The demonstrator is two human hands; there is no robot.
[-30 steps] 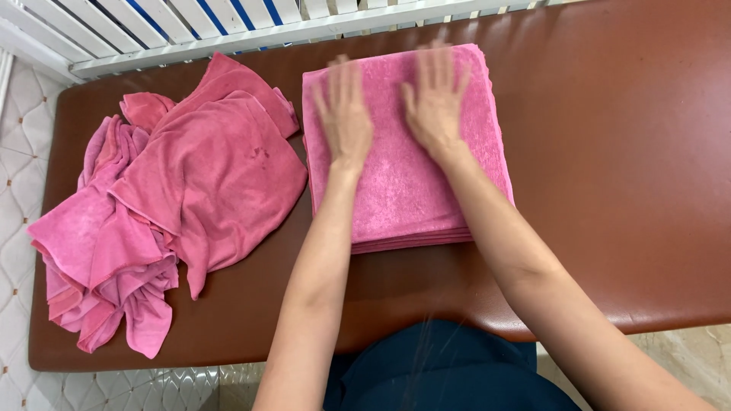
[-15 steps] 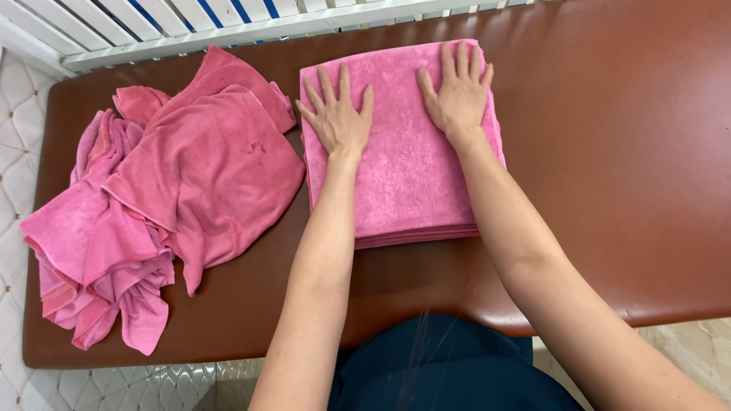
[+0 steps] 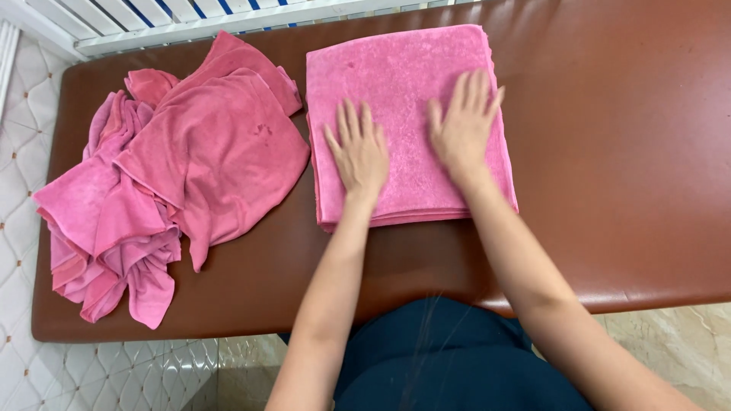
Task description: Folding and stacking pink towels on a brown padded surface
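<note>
A folded pink towel (image 3: 400,72) lies flat on the brown padded table (image 3: 609,152), several layers thick at its near edge. My left hand (image 3: 359,152) rests palm down on the towel's near left part, fingers spread. My right hand (image 3: 464,125) lies flat on its right side, fingers pointing away from me. Neither hand grips anything. To the left sits a loose heap of crumpled pink towels (image 3: 175,167), apart from both hands.
White slatted rails (image 3: 152,23) run along the table's far edge. A quilted white surface (image 3: 19,114) shows at the left and below the table's near edge. My dark clothing (image 3: 449,358) is at the bottom.
Both hands have slid toward me across the folded towel, from its far part to its near half. The heap has not changed.
</note>
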